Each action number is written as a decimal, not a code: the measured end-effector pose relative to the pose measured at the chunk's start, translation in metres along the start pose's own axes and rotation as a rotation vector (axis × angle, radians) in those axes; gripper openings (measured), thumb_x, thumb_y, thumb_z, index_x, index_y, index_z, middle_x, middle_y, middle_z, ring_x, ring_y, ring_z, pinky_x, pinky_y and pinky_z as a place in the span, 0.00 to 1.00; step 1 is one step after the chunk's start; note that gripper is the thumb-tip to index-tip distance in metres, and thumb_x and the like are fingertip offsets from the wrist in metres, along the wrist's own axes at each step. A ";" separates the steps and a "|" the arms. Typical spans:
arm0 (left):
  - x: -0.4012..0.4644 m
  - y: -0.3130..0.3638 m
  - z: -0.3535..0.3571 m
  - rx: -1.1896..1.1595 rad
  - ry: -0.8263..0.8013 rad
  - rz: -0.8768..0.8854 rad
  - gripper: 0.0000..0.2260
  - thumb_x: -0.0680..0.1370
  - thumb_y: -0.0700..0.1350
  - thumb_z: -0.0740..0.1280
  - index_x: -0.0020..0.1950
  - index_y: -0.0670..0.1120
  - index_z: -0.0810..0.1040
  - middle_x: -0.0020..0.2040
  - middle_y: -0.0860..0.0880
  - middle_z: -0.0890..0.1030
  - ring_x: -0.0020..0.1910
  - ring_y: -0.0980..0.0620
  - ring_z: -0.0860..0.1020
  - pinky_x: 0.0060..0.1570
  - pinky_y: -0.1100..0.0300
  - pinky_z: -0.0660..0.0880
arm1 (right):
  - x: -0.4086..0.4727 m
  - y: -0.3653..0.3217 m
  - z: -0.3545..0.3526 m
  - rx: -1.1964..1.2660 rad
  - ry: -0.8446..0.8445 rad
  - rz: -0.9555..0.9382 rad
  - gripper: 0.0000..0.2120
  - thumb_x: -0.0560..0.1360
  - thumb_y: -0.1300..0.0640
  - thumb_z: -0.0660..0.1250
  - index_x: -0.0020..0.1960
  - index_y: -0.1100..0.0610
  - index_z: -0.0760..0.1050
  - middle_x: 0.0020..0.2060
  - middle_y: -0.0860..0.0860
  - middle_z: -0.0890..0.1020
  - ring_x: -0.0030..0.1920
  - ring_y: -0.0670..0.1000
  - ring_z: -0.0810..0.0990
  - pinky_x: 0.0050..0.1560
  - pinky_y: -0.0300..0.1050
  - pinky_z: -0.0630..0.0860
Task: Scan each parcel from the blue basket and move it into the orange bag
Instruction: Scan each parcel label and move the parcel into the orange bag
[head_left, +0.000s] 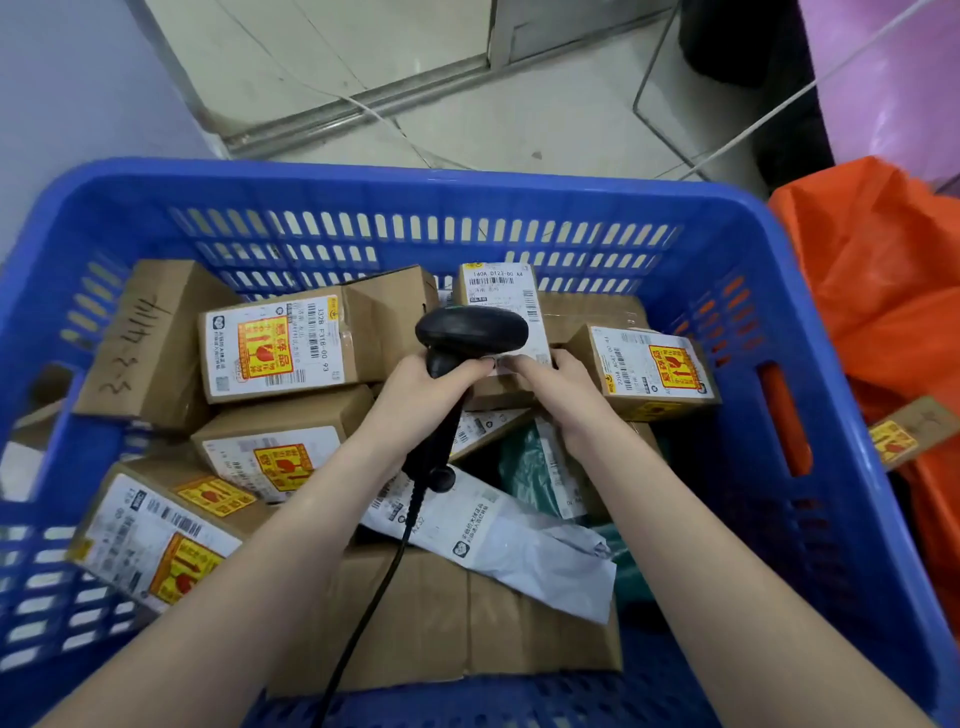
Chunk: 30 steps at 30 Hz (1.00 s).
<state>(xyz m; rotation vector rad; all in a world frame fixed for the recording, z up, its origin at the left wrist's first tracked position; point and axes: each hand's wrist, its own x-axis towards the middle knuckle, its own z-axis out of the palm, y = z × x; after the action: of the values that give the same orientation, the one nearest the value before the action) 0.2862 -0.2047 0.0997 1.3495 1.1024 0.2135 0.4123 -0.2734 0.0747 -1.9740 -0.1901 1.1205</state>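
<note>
The blue basket (395, 195) fills the view and holds several cardboard parcels with white labels and yellow-red fragile stickers. My left hand (421, 395) grips the handle of a black barcode scanner (470, 330), whose head points at a small labelled box (501, 291) in the middle of the basket. My right hand (550, 387) grips that box at its near edge. The orange bag (878, 291) lies to the right, outside the basket, with one stickered parcel (911, 434) in it.
A grey plastic mailer (498, 540) and a green one (524, 467) lie among the boxes. The scanner's black cable (374, 597) runs down toward me. Beyond the basket are a tiled floor, a white cord and a metal door track; pink plastic hangs at the upper right.
</note>
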 end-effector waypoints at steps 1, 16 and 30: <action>-0.001 0.001 0.001 0.004 -0.001 0.000 0.09 0.75 0.50 0.70 0.38 0.46 0.78 0.31 0.50 0.75 0.33 0.54 0.73 0.34 0.62 0.67 | 0.001 0.000 0.000 0.011 -0.003 -0.004 0.23 0.73 0.49 0.70 0.63 0.55 0.68 0.58 0.51 0.79 0.57 0.51 0.78 0.60 0.49 0.75; -0.055 0.059 -0.017 -0.100 0.116 0.162 0.09 0.74 0.50 0.71 0.50 0.47 0.78 0.47 0.47 0.83 0.47 0.51 0.81 0.50 0.58 0.78 | -0.066 -0.053 -0.042 0.067 -0.148 -0.112 0.40 0.64 0.65 0.78 0.69 0.57 0.60 0.54 0.50 0.80 0.48 0.50 0.80 0.44 0.47 0.79; -0.165 0.109 -0.015 -0.086 0.146 0.376 0.04 0.76 0.49 0.69 0.43 0.51 0.77 0.41 0.52 0.81 0.41 0.59 0.77 0.40 0.66 0.72 | -0.191 -0.082 -0.081 0.189 -0.022 -0.397 0.29 0.69 0.59 0.75 0.63 0.56 0.62 0.51 0.49 0.79 0.51 0.50 0.81 0.52 0.50 0.79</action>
<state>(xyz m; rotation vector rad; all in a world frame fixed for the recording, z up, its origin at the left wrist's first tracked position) 0.2392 -0.2782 0.2779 1.4735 0.9394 0.6362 0.3831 -0.3631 0.2771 -1.6645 -0.4498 0.8669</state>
